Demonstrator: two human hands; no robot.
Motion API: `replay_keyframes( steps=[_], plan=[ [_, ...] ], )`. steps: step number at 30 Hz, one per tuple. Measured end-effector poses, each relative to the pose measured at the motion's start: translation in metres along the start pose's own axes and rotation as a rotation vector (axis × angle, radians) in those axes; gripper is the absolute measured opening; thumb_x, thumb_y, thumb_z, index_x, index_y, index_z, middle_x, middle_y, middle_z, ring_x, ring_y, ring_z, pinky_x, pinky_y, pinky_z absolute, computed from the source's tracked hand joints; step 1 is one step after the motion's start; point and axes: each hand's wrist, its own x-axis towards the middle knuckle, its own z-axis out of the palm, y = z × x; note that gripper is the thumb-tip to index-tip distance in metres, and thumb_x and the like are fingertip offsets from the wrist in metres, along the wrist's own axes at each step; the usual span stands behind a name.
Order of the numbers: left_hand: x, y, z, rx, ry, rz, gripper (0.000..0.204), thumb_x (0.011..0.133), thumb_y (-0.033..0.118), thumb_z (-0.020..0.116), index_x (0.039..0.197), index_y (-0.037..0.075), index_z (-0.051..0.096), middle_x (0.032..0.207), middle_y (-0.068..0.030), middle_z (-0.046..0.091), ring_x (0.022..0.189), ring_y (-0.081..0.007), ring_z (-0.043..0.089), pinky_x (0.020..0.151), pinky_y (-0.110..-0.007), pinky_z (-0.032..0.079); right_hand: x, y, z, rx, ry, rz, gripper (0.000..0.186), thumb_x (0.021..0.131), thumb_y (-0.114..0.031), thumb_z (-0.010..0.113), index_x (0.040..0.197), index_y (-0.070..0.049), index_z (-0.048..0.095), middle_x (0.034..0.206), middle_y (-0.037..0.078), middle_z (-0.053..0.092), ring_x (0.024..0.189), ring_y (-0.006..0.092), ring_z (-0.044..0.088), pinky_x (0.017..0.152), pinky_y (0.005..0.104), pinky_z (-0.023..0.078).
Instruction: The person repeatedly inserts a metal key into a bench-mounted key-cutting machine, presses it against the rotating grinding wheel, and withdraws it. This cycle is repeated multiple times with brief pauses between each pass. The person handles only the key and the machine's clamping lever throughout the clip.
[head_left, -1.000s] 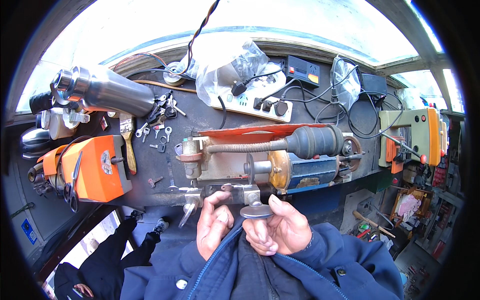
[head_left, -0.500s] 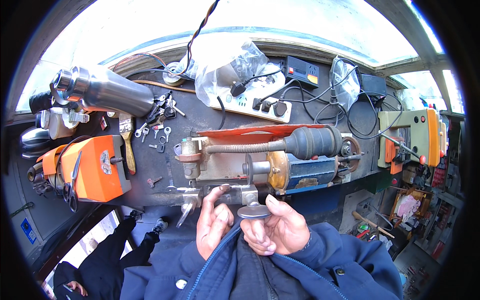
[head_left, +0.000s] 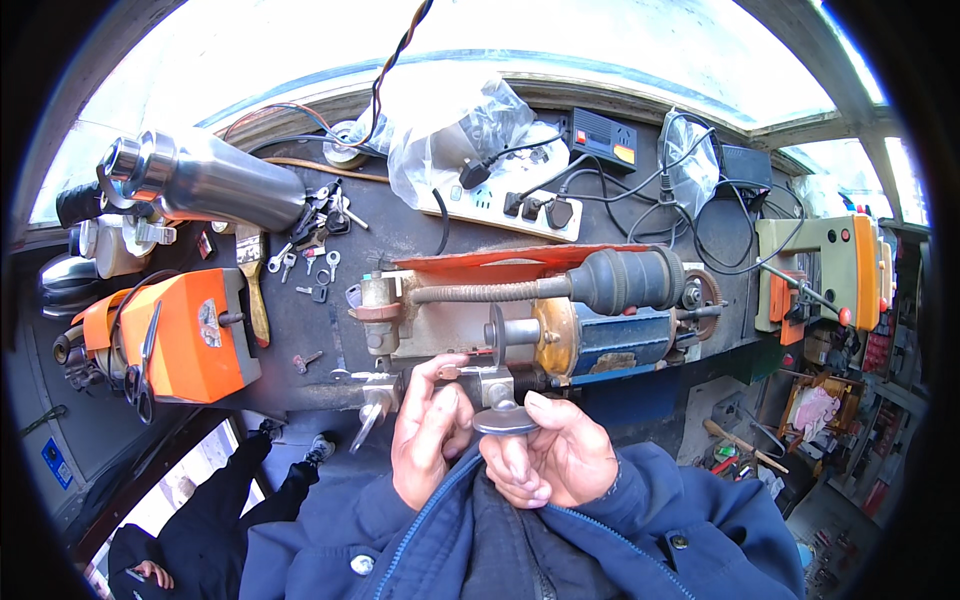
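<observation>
Steadily hold round metal knob (head_left: 505, 421) with right hand (head_left: 563, 455), pinched at its edge; touch small lever (head_left: 461, 371) lightly with left hand (head_left: 428, 440), half-curled with unclear grip.

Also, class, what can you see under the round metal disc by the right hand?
Below the round metal disc show curled fingers of the right hand, with the thumb at its right edge. The underside is hidden, so any contact there cannot be seen.

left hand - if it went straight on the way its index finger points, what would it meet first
The left hand would probably meet the upright metal disc beside the blue motor first; depth is unclear in this single view.
</observation>
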Motion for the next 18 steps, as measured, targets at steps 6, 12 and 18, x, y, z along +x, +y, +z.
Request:
replay_keyframes(
  steps=[6, 12, 18],
  plan=[
    [0.003, 0.003, -0.002, -0.044, -0.015, -0.025, 0.039, 0.101, 0.026, 0.05, 0.134, 0.007, 0.046, 0.078, 0.0001, 0.048, 0.054, -0.0031, 0.031, 0.05, -0.019, 0.024, 0.003, -0.001, 0.0, 0.028, 0.006, 0.034, 0.061, 0.104, -0.046, 0.034, 0.077, 0.003, 0.059, 0.061, 0.007, 0.049, 0.048, 0.0123, 0.043, 0.045, 0.0251, 0.039],
    [0.006, 0.003, -0.004, -0.073, -0.028, -0.033, 0.038, 0.101, 0.027, 0.05, 0.133, 0.007, 0.048, 0.079, 0.0003, 0.048, 0.053, -0.0029, 0.03, 0.049, -0.019, 0.024, 0.005, 0.0, -0.002, 0.075, -0.021, 0.024, 0.061, 0.103, -0.047, 0.036, 0.083, 0.004, 0.062, 0.06, 0.007, 0.051, 0.048, 0.0128, 0.045, 0.046, 0.0251, 0.04],
    [0.011, 0.003, -0.005, -0.122, -0.055, -0.031, 0.036, 0.103, 0.025, 0.048, 0.133, 0.006, 0.049, 0.077, 0.0009, 0.048, 0.052, -0.0028, 0.03, 0.049, -0.019, 0.024, 0.006, 0.0, 0.005, 0.083, 0.0, -0.002, 0.063, 0.103, -0.048, 0.033, 0.087, 0.006, 0.061, 0.064, 0.008, 0.051, 0.048, 0.0131, 0.043, 0.045, 0.0256, 0.04]
  ],
)
